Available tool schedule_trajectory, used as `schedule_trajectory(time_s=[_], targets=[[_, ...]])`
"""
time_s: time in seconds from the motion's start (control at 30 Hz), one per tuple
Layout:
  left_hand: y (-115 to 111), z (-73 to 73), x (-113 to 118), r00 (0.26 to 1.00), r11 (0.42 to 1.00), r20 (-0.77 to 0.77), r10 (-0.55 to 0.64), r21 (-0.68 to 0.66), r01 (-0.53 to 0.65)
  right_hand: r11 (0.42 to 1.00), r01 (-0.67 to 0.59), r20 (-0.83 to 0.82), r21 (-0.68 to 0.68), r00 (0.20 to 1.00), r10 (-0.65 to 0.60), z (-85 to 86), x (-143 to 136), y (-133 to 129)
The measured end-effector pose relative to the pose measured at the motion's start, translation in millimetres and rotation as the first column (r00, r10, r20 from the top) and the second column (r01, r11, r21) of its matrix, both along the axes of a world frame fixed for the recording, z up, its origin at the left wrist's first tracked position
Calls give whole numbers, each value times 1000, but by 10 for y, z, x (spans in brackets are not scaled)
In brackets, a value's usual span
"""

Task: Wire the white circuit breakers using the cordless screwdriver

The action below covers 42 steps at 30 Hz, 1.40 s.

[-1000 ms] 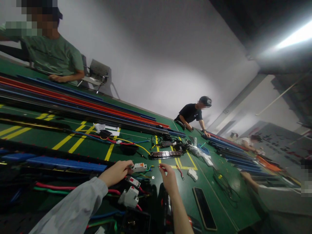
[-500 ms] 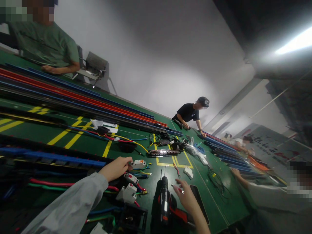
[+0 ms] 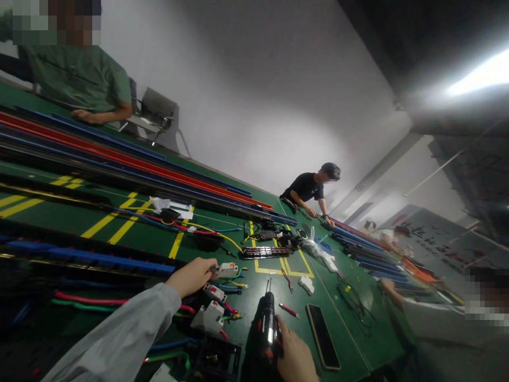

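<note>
Along the right side of the power drill (image 3: 268,331), I saw the right hand (image 3: 296,351) laid against it; with the fingers partly hidden, I could not tell whether they gripped. Left of the drill, the left hand (image 3: 193,277) pinched one end of a white breaker (image 3: 228,270), seemingly leaving the wired end clear. Right of the drill, a red wire (image 3: 289,311) and phone (image 3: 323,337) lay on the bench (image 3: 353,323), probably for easy reach.

drill (image 3: 269,326) partly hidden, lettering (image 3: 414,229) blurred
</note>
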<state>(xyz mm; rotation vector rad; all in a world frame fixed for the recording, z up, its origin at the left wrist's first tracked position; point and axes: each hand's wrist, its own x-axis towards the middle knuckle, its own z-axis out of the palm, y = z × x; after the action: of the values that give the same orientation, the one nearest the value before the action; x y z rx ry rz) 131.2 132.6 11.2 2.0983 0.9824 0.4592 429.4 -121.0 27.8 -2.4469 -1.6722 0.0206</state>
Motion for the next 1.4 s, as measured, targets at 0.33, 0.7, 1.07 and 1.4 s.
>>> schedule_trajectory(time_s=[0.33, 0.7, 1.07, 1.4], targets=[[31, -69, 30, 1000, 1000, 15, -9, 1, 9, 979, 56, -695, 195, 712, 98, 765, 39, 350], [105, -169, 85, 1000, 997, 28, -8, 74, 6, 983, -171, -794, -65, 606, 53, 1748, -489, 961], [98, -163, 85, 1000, 996, -11, -21, 91, 22, 899, -384, -584, -211, 787, 199, 2077, -806, 1413], [97, -186, 120, 999, 987, -30, -36, 153, 40, 844, -449, -552, -293, 800, 234, 2057, -980, 1673]])
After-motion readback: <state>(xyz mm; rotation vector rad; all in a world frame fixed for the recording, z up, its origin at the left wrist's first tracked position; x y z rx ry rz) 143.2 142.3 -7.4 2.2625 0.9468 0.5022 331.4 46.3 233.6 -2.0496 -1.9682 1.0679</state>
